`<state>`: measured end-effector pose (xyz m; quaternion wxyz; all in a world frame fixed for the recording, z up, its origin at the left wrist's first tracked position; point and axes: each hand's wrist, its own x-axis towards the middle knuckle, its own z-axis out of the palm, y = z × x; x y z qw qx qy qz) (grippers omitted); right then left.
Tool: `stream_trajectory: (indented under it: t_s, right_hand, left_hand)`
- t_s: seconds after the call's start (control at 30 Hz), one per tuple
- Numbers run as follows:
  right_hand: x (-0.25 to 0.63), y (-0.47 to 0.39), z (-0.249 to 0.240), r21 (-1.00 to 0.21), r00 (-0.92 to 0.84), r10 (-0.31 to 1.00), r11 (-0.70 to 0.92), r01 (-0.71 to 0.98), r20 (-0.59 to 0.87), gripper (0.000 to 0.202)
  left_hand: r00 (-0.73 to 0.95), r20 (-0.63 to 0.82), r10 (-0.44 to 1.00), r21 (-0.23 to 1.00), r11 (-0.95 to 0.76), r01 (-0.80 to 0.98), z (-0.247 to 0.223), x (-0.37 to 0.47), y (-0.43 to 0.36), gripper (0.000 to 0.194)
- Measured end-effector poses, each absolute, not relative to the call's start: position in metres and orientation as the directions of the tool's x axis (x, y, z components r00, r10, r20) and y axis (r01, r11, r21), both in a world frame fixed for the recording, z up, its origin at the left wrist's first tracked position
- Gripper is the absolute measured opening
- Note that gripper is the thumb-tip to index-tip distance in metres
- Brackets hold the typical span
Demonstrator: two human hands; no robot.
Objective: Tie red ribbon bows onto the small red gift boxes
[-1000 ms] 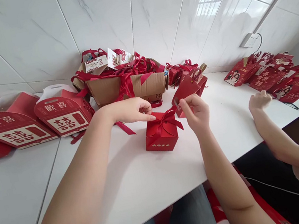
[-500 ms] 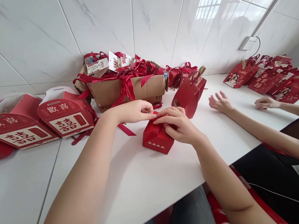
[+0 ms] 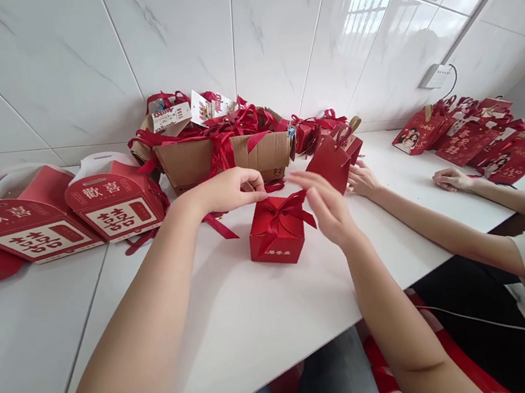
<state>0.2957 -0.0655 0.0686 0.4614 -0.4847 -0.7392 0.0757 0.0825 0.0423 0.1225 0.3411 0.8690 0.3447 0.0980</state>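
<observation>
A small red gift box [image 3: 278, 241] with pale characters on its front stands upright on the white table. On its top is a red ribbon [image 3: 274, 220] tied in a bow, with an end hanging past the right corner. My left hand [image 3: 235, 189] is at the back left of the box, thumb and finger pinched on the ribbon by the bow. My right hand [image 3: 328, 208] is raised at the right side of the box with its fingers stretched out. Its fingertips are smeared by motion, and nothing shows in its palm.
Behind the box stands a cardboard carton [image 3: 190, 162] full of red ribbons and tags. Two red boxes with handles [image 3: 117, 212] stand on the left. A co-worker's hand [image 3: 364, 178] is beside a red gift bag [image 3: 332, 164]. More red bags [image 3: 466, 143] are at the right.
My right hand has let go of the bow and moved right, its fingers straightening. The box has turned slightly. The co-worker's near hand has moved left to the red gift bag.
</observation>
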Motion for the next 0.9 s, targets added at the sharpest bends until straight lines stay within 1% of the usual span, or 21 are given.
stream_trajectory:
  t_s: [0.03, 0.07, 0.1, 0.13, 0.17, 0.23, 0.3, 0.33, 0.4, 0.47, 0.53, 0.67, 0.9]
  right_hand:
    - [0.299, -0.063, 0.067, -0.615, 0.004, 0.788, 0.477, 0.628, 0.615, 0.039]
    - [0.302, -0.061, 0.065, -0.662, 0.066, 0.802, 0.439, 0.608, 0.593, 0.039]
    - [0.305, -0.059, 0.064, -0.691, 0.072, 0.828, 0.413, 0.593, 0.556, 0.039]
    - [0.306, -0.058, 0.063, -0.701, 0.037, 0.854, 0.401, 0.589, 0.519, 0.039]
    - [0.307, -0.058, 0.063, -0.694, -0.014, 0.869, 0.405, 0.595, 0.495, 0.037]
    - [0.305, -0.059, 0.066, -0.648, -0.089, 0.86, 0.443, 0.619, 0.503, 0.026]
    - [0.303, -0.062, 0.068, -0.606, -0.102, 0.833, 0.474, 0.638, 0.544, 0.016]
    - [0.302, -0.063, 0.07, -0.602, -0.102, 0.828, 0.48, 0.638, 0.552, 0.015]
    - [0.301, -0.066, 0.071, -0.62, -0.137, 0.849, 0.473, 0.626, 0.51, 0.024]
    - [0.301, -0.068, 0.071, -0.639, -0.202, 0.886, 0.444, 0.628, 0.418, 0.039]
    - [0.299, -0.07, 0.072, -0.642, -0.26, 0.908, 0.418, 0.643, 0.33, 0.047]
    - [0.296, -0.073, 0.074, -0.646, -0.305, 0.915, 0.402, 0.649, 0.262, 0.052]
    - [0.299, -0.073, 0.075, -0.638, -0.355, 0.904, 0.42, 0.646, 0.237, 0.055]
  left_hand:
    - [0.745, -0.08, 0.663, 0.657, -0.527, 0.539, 0.123, 0.082, 0.042, 0.025]
    - [0.745, -0.088, 0.661, 0.654, -0.526, 0.544, 0.123, 0.082, 0.042, 0.025]
    - [0.744, -0.089, 0.662, 0.652, -0.526, 0.546, 0.123, 0.081, 0.043, 0.025]
    - [0.741, -0.084, 0.667, 0.652, -0.525, 0.547, 0.123, 0.081, 0.043, 0.025]
    - [0.737, -0.08, 0.672, 0.652, -0.524, 0.548, 0.122, 0.08, 0.043, 0.026]
    - [0.727, -0.072, 0.683, 0.65, -0.521, 0.554, 0.122, 0.079, 0.044, 0.027]
    - [0.722, -0.055, 0.69, 0.638, -0.531, 0.557, 0.122, 0.079, 0.045, 0.027]
    - [0.72, -0.042, 0.692, 0.629, -0.542, 0.558, 0.122, 0.079, 0.046, 0.027]
    - [0.719, -0.007, 0.695, 0.608, -0.568, 0.555, 0.122, 0.079, 0.046, 0.027]
    - [0.721, 0.024, 0.693, 0.594, -0.59, 0.547, 0.121, 0.081, 0.046, 0.026]
    - [0.722, 0.052, 0.69, 0.592, -0.603, 0.534, 0.12, 0.083, 0.045, 0.024]
    - [0.72, 0.076, 0.69, 0.59, -0.613, 0.526, 0.118, 0.087, 0.044, 0.024]
    - [0.722, 0.068, 0.689, 0.62, -0.596, 0.51, 0.113, 0.089, 0.044, 0.022]
